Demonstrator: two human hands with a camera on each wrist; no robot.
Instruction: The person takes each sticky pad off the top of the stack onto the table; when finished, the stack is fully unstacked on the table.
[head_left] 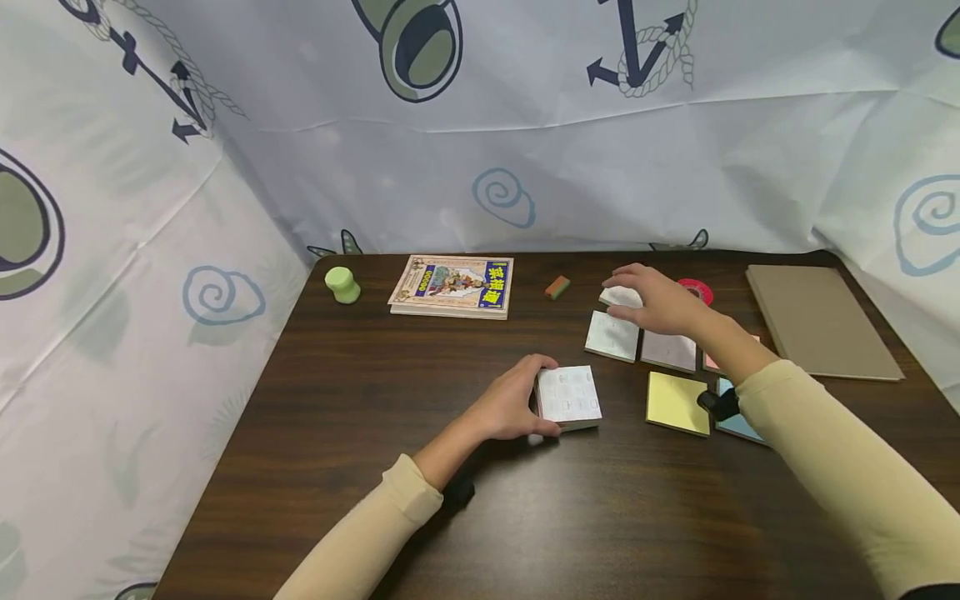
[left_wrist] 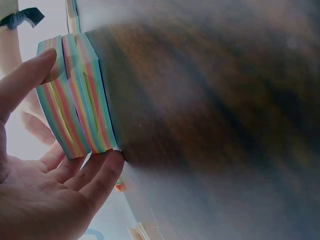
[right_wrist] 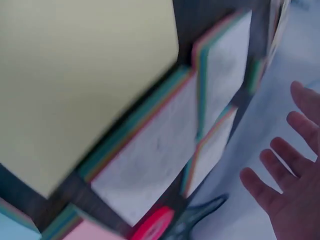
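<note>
My left hand (head_left: 516, 402) grips a stack of paper note pads (head_left: 570, 393) by its left side, near the middle of the table. In the left wrist view the striped, multicoloured edges show two pads in the stack, with the thumb on one side and the fingers on the other. My right hand (head_left: 662, 302) hovers over the back of a group of note pads, its fingers spread and holding nothing. Beneath or near it lie a far white pad (head_left: 619, 296), a nearer white pad (head_left: 611, 336), a pale pad (head_left: 669, 352) and a yellow pad (head_left: 677, 403).
A blue pad (head_left: 738, 422) lies partly behind the right wrist, next to a pink pad (right_wrist: 95, 231). Behind them is a red round object (head_left: 699, 290). A brown board (head_left: 825, 325) lies right; an eraser (head_left: 557, 287), book (head_left: 453, 287) and green knob-shaped object (head_left: 342, 284) stand further back.
</note>
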